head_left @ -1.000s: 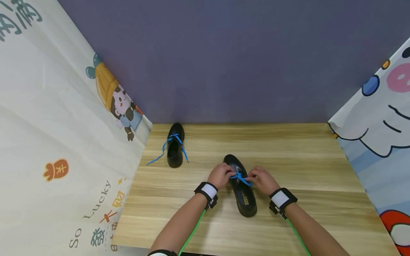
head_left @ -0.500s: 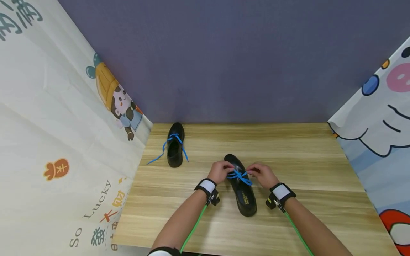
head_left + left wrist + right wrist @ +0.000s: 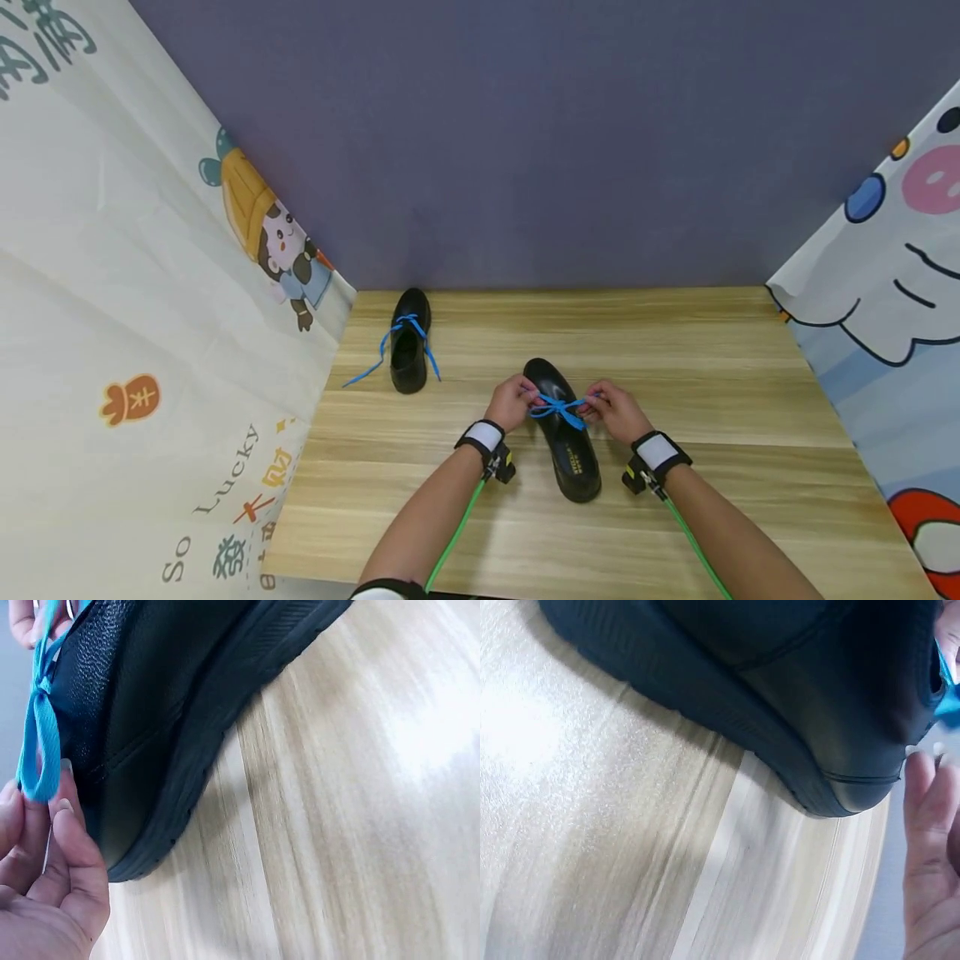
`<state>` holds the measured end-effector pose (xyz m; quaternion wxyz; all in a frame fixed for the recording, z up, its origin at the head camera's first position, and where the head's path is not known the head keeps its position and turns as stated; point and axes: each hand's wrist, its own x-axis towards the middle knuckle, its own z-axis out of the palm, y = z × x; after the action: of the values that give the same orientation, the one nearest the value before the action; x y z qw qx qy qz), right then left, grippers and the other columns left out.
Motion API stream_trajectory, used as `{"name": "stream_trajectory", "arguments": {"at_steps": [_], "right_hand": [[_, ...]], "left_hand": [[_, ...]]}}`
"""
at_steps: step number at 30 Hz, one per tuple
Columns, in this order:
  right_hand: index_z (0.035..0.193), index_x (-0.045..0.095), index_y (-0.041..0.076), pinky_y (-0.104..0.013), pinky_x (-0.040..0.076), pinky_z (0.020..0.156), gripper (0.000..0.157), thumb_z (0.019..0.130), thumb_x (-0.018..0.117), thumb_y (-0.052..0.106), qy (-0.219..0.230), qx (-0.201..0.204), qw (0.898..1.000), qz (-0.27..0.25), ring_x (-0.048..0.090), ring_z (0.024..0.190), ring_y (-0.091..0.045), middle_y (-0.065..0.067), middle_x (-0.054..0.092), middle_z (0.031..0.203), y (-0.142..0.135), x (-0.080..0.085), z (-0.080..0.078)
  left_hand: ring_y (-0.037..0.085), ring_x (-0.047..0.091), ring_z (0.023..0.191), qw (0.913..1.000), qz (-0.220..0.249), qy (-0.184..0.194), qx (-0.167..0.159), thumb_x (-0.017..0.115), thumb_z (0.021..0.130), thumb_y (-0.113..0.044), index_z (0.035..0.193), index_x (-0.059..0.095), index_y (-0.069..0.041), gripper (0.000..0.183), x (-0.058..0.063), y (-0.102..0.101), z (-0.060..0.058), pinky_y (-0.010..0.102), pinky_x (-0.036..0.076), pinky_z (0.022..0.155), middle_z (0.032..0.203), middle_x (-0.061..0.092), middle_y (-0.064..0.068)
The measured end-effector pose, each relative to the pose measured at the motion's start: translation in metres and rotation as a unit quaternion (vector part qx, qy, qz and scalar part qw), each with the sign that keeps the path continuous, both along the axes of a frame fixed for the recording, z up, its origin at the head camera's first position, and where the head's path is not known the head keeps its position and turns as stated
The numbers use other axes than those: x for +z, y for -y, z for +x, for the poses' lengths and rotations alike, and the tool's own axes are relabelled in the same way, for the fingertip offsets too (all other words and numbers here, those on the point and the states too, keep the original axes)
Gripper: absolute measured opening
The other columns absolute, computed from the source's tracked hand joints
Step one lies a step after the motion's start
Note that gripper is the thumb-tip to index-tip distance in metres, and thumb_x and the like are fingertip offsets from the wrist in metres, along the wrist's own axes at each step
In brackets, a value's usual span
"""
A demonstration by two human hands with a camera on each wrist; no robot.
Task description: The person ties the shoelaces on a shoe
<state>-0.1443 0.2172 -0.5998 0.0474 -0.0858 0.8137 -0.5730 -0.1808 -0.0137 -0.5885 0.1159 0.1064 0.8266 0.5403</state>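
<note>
A black shoe [image 3: 576,471] lies on the wooden table with its toe pointing away. Across its top sits a blue shoelace [image 3: 559,407], knotted in a bow. My left hand [image 3: 512,403] pinches lace at the left of the knot; the left wrist view shows a blue loop [image 3: 45,742] held between thumb and fingers. On the other side, my right hand [image 3: 613,412] pinches lace drawn out to the right. In the right wrist view the right fingers [image 3: 924,817] are partly cut off at the frame edge, and the lace end they hold is hidden.
A second black shoe [image 3: 409,367] stands at the table's back left, its blue laces [image 3: 381,350] loose and untied. A dark wall panel [image 3: 555,150] rises behind the wooden tabletop [image 3: 712,358]. Printed cloths [image 3: 150,250] hang at both sides. Green cables [image 3: 457,533] run along the forearms.
A second ago the hands were close in at the knot. They have drawn slightly apart, and the bow now spreads wider and clearer. The other shoe has stayed still.
</note>
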Motion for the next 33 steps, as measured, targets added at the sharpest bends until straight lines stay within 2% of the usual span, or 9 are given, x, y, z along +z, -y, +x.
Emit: {"name": "stream_trajectory", "arguments": {"at_steps": [4, 7, 10, 12, 14, 17, 20, 26, 33], "right_hand": [[0.105, 0.050, -0.013, -0.050, 0.058, 0.070, 0.006, 0.101, 0.047, -0.010, 0.009, 0.003, 1.000, -0.015, 0.071, 0.082, -0.042, -0.028, 0.070, 0.091, -0.001, -0.002, 0.000], [0.115, 0.049, -0.016, -0.047, 0.058, 0.069, 0.016, 0.099, 0.049, -0.011, -0.005, 0.001, 1.000, -0.007, 0.070, 0.082, -0.044, -0.029, 0.068, 0.092, -0.002, -0.003, 0.000], [0.125, 0.048, -0.012, -0.044, 0.056, 0.074, 0.030, 0.098, 0.058, -0.004, -0.071, -0.035, 0.995, 0.058, 0.065, 0.089, -0.043, -0.026, 0.063, 0.101, 0.001, 0.000, 0.003], [0.124, 0.051, -0.008, -0.042, 0.053, 0.076, 0.035, 0.095, 0.068, 0.003, -0.131, -0.057, 0.983, 0.113, 0.061, 0.091, -0.039, -0.022, 0.058, 0.103, 0.006, 0.003, 0.007], [0.116, 0.057, -0.002, -0.042, 0.050, 0.075, 0.039, 0.087, 0.079, 0.013, -0.184, -0.058, 0.967, 0.166, 0.056, 0.089, -0.031, -0.017, 0.054, 0.103, 0.012, 0.006, 0.012], [0.106, 0.062, 0.003, -0.034, 0.047, 0.069, 0.043, 0.077, 0.088, 0.023, -0.242, -0.004, 0.948, 0.205, 0.051, 0.080, -0.019, -0.010, 0.052, 0.096, 0.023, 0.006, 0.019], [0.099, 0.066, 0.007, -0.028, 0.045, 0.064, 0.037, 0.075, 0.089, 0.024, -0.277, 0.031, 0.934, 0.225, 0.047, 0.076, -0.011, -0.004, 0.050, 0.091, 0.031, 0.002, 0.024], [0.087, 0.065, 0.008, -0.033, 0.051, 0.066, 0.020, 0.080, 0.082, 0.001, -0.300, 0.011, 0.931, 0.208, 0.056, 0.078, -0.014, -0.001, 0.054, 0.090, 0.030, -0.005, 0.025], [0.092, 0.070, 0.007, -0.037, 0.054, 0.068, 0.018, 0.080, 0.079, -0.003, -0.314, 0.014, 0.930, 0.191, 0.062, 0.078, -0.016, -0.001, 0.061, 0.089, 0.015, -0.008, 0.023]], "left_hand": [[0.027, 0.071, 0.075, 1.0000, -0.006, 0.004, 0.005, 0.058, 0.100, 0.000, 0.096, 0.061, 0.005, 0.007, -0.003, 0.002, 0.000, 0.020, 0.047, 0.060, 0.083, 0.073, 0.018], [0.023, 0.070, 0.074, 0.9995, 0.006, 0.026, 0.014, 0.060, 0.099, -0.004, 0.108, 0.060, 0.006, 0.013, -0.001, 0.001, 0.001, 0.023, 0.048, 0.060, 0.085, 0.074, 0.017], [0.019, 0.069, 0.073, 0.9981, 0.020, 0.044, 0.039, 0.064, 0.099, -0.013, 0.128, 0.050, 0.006, 0.037, 0.000, 0.000, 0.003, 0.025, 0.051, 0.063, 0.087, 0.074, 0.014], [0.017, 0.068, 0.074, 0.9974, 0.026, 0.040, 0.053, 0.069, 0.097, -0.018, 0.133, 0.044, 0.005, 0.049, 0.000, -0.001, 0.005, 0.026, 0.052, 0.065, 0.088, 0.074, 0.012], [0.015, 0.067, 0.075, 0.9975, 0.027, 0.025, 0.060, 0.075, 0.092, -0.020, 0.127, 0.044, 0.003, 0.051, -0.001, 0.000, 0.008, 0.027, 0.052, 0.067, 0.088, 0.073, 0.011], [0.016, 0.067, 0.077, 0.9982, 0.022, -0.008, 0.055, 0.081, 0.085, -0.014, 0.110, 0.046, -0.002, 0.045, -0.003, 0.000, 0.014, 0.027, 0.053, 0.067, 0.089, 0.071, 0.011], [0.015, 0.067, 0.079, 0.9977, 0.002, -0.052, 0.043, 0.082, 0.083, -0.009, 0.102, 0.049, -0.006, 0.039, -0.008, 0.000, 0.020, 0.024, 0.054, 0.069, 0.090, 0.069, 0.009], [0.015, 0.069, 0.080, 0.9893, -0.022, -0.139, 0.040, 0.080, 0.085, -0.008, 0.096, 0.071, -0.003, 0.015, -0.017, -0.001, 0.028, 0.023, 0.055, 0.071, 0.090, 0.074, 0.008], [0.016, 0.068, 0.079, 0.9712, -0.073, -0.226, 0.020, 0.078, 0.085, -0.010, 0.092, 0.080, -0.007, 0.008, -0.018, 0.003, 0.032, 0.022, 0.053, 0.070, 0.088, 0.073, 0.005]]}}
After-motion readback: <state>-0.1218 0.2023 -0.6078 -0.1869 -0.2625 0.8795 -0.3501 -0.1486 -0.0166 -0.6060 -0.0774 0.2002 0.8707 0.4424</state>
